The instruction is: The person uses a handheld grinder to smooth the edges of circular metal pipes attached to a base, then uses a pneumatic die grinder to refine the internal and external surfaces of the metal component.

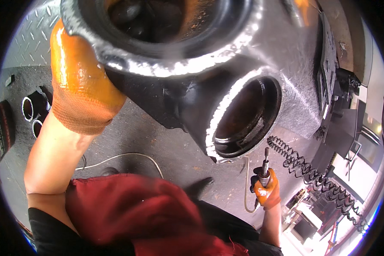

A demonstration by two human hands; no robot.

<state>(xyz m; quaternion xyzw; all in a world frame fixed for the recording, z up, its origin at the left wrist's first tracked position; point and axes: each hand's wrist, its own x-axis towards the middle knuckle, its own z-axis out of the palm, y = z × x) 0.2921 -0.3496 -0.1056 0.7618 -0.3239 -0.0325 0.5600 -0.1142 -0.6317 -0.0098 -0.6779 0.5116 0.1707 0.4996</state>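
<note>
A large dark metal casting fills the upper middle, close to me. It has a wide round opening at the top and a smaller one lower right, both with bright, ground rims. My left hand, in an orange coated glove, grips the casting by the left edge of the wide opening; its fingertips are partly hidden. Down at the right, my right hand, gloved alike, is closed around an air die grinder. The grinder's burr points up, apart from the casting, below the smaller opening.
A pale hose hangs beside the grinder, and a black coiled hose runs off to the lower right. Smaller castings with ground rims lie on the floor at left. Tread plate covers the far left corner.
</note>
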